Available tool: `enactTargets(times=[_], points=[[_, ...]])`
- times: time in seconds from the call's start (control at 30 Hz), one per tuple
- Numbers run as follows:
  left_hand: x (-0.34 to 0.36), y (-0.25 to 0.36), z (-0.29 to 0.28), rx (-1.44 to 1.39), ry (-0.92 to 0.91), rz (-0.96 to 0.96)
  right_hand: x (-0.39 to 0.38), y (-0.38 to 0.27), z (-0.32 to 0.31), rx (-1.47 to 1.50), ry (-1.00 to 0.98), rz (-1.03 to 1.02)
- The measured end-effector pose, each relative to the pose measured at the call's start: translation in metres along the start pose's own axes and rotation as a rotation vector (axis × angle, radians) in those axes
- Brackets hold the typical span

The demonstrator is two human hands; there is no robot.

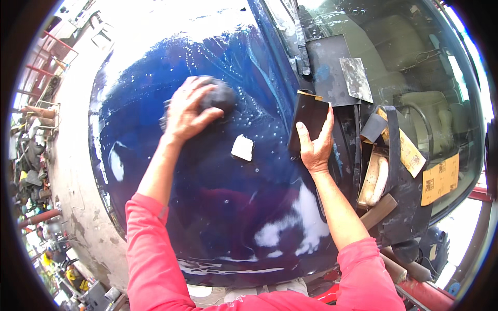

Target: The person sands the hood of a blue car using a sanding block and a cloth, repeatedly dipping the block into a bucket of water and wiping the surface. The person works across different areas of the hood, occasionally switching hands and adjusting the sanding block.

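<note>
My left hand [192, 109] presses a dark grey cloth [220, 95] onto the wet blue car hood [207, 176]; hand and cloth are smeared by motion. Water drops and streaks lie around and beyond them. Close to the windshield side of the hood, my right hand [315, 147] grips a black sandpaper sheet [311, 115], folded, with a tan edge showing at its top. Its thumb lies across the face and the fingers go round the right side. Between the two hands, a small white flat piece [242, 148] rests on the hood.
Dark sheets [332, 67] and a worn grey piece [357, 79] lie on the windshield [410, 57]. Right of my right hand are sandpaper pieces [441, 179] and a whitish block [377, 179]. Cluttered tools and parts [39, 155] line the floor at far left.
</note>
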State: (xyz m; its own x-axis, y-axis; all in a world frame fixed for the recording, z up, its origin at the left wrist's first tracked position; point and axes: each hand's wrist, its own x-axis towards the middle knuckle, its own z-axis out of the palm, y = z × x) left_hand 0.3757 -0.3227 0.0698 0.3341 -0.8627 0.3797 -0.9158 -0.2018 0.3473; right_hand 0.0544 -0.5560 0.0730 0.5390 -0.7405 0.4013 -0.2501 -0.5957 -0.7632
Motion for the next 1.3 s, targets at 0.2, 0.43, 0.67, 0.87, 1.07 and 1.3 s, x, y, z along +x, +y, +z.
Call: enactTargets(times=[0.2, 0.43, 0.67, 0.87, 1.07, 1.3], points=[[0.139, 0.043, 0.065, -0.046, -0.069, 0.139, -0.001, 0.006, 0.002, 0.052, -0.024, 0.015], [0.249, -0.032, 0.126, 0.177, 0.292, -0.234, 0.007, 0.001, 0.005, -0.004, 0.025, -0.101], [0.136, 0.057, 0.088, -0.198, 0.037, 0.305, 0.004, 0.003, 0.003, 0.041, 0.023, -0.06], [0.047, 0.055, 0.039, -0.098, 0.053, 0.072, 0.009, 0.001, 0.005, -0.009, 0.034, -0.099], [-0.127, 0.017, -0.008, 0.21, 0.342, -0.601, 0.007, 0.013, 0.008, -0.019, 0.06, -0.118], [-0.288, 0.219, -0.008, 0.358, 0.305, -0.818, 0.013, 0.019, 0.015, -0.036, 0.022, 0.036]])
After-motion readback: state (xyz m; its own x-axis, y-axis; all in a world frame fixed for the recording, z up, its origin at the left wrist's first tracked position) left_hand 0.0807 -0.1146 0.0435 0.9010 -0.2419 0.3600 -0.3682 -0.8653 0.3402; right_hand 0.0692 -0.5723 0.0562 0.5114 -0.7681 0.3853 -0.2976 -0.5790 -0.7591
